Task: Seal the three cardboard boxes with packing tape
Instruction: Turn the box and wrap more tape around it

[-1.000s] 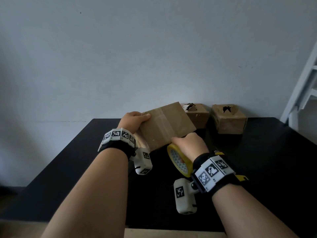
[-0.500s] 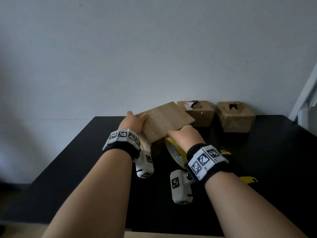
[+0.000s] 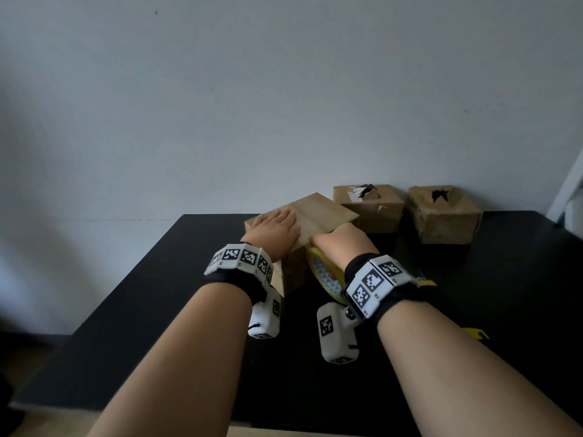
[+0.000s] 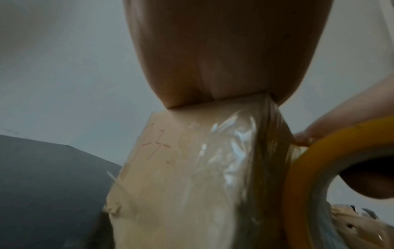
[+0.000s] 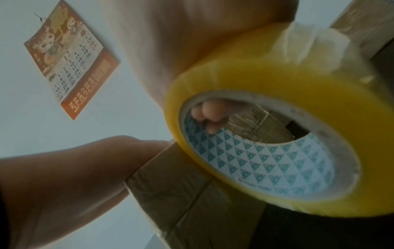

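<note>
A closed cardboard box point(image 3: 321, 212) stands on the black table point(image 3: 157, 294) in front of me. My left hand point(image 3: 277, 227) lies flat on its top with straight fingers. My right hand point(image 3: 342, 242) grips a yellow roll of packing tape point(image 3: 325, 279) against the box's near right side; its fingers point(image 5: 210, 112) curl through the roll's core point(image 5: 264, 160). Clear tape point(image 4: 230, 151) covers the box's side point(image 4: 170, 185) in the left wrist view. Two more cardboard boxes point(image 3: 369, 206) point(image 3: 444, 214) with torn tops stand at the back by the wall.
A yellow-handled tool point(image 3: 473, 332) lies on the table to the right of my right forearm. A white frame point(image 3: 568, 190) leans at the far right. A calendar point(image 5: 70, 59) hangs on the wall in the right wrist view.
The box, tilted up a second ago, has come down to stand level on the table. My left hand moved from its edge to lie flat on top; the right hand still holds the roll.
</note>
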`<state>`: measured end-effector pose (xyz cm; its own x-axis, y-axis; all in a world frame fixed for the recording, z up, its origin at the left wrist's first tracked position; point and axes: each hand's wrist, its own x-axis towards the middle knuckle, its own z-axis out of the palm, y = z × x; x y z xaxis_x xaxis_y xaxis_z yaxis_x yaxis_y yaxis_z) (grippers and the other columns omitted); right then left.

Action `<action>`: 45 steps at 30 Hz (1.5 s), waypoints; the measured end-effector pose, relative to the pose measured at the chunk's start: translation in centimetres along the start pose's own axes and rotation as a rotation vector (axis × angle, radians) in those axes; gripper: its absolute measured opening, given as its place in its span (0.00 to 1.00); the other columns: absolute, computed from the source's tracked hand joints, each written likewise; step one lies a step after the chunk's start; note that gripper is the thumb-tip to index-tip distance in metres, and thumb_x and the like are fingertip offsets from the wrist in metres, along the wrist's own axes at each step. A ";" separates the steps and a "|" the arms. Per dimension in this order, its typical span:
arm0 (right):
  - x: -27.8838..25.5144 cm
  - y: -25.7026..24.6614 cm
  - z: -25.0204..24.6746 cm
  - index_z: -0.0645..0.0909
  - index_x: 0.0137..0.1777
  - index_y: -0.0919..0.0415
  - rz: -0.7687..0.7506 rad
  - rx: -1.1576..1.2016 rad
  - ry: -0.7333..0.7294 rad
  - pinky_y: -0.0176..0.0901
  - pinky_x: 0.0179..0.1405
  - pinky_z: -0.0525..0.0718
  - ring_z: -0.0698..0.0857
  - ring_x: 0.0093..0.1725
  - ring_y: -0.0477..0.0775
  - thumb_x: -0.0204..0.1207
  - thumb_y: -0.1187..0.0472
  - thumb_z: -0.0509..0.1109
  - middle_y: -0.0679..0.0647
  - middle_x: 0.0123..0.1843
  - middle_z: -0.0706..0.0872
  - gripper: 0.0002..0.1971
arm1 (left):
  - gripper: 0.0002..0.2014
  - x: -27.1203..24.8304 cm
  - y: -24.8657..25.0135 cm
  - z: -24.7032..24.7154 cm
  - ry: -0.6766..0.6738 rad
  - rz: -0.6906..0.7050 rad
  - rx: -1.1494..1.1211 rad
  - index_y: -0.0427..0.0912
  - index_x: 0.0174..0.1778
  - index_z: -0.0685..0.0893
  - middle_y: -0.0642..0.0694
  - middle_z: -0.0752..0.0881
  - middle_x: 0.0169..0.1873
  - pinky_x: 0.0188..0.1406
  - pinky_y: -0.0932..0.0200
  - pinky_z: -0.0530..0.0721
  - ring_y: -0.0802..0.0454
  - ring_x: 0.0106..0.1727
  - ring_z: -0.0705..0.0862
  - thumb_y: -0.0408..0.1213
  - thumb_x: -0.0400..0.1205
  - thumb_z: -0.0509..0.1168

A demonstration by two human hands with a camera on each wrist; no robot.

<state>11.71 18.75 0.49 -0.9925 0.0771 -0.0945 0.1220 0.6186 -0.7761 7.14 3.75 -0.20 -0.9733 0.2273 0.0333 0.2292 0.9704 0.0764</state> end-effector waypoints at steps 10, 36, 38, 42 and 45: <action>0.5 0.2 -0.1 0.85 0.48 0.60 -0.002 -0.009 0.004 0.56 0.53 0.89 0.89 0.43 0.63 0.73 0.47 0.69 0.58 0.44 0.89 0.16 | 0.25 -1.1 0.1 -1.6 -0.028 -0.091 -0.289 0.44 0.74 0.73 0.42 0.67 0.78 0.76 0.47 0.55 0.44 0.81 0.60 0.50 0.82 0.62; -3.9 -1.7 -7.0 0.76 0.30 0.62 -0.201 0.562 0.219 0.39 0.23 0.81 0.82 0.18 0.52 0.77 0.47 0.76 0.61 0.29 0.83 0.22 | 0.09 -3.4 0.4 -2.6 0.081 -0.175 -0.986 0.58 0.42 0.93 0.53 0.92 0.44 0.60 0.42 0.85 0.49 0.55 0.87 0.50 0.66 0.78; -3.9 -1.8 -6.7 0.76 0.28 0.61 -0.211 0.537 0.235 0.46 0.33 0.83 0.84 0.23 0.55 0.78 0.46 0.74 0.62 0.30 0.83 0.24 | 0.09 -3.6 0.5 -2.2 0.123 -0.182 -0.997 0.61 0.36 0.93 0.52 0.92 0.42 0.60 0.40 0.85 0.47 0.54 0.88 0.56 0.63 0.76; -3.7 -1.8 -6.4 0.77 0.25 0.62 -0.196 0.518 0.231 0.49 0.38 0.87 0.83 0.23 0.56 0.77 0.47 0.73 0.59 0.22 0.82 0.24 | 0.16 -3.6 0.7 -1.4 0.168 -0.202 -1.003 0.60 0.35 0.92 0.53 0.92 0.40 0.59 0.44 0.85 0.51 0.49 0.88 0.64 0.58 0.71; -3.8 -1.7 -6.4 0.79 0.26 0.64 -0.169 0.443 0.203 0.55 0.42 0.89 0.83 0.21 0.57 0.76 0.50 0.72 0.59 0.19 0.82 0.22 | 0.22 -3.4 0.7 -1.2 0.207 -0.212 -0.984 0.57 0.39 0.90 0.52 0.91 0.44 0.59 0.43 0.85 0.50 0.50 0.87 0.68 0.59 0.69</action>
<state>15.29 22.41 6.16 -0.9728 0.1821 0.1435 -0.0957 0.2483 -0.9639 10.68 3.56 0.98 -0.9949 -0.0500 0.0881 0.0543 0.4709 0.8805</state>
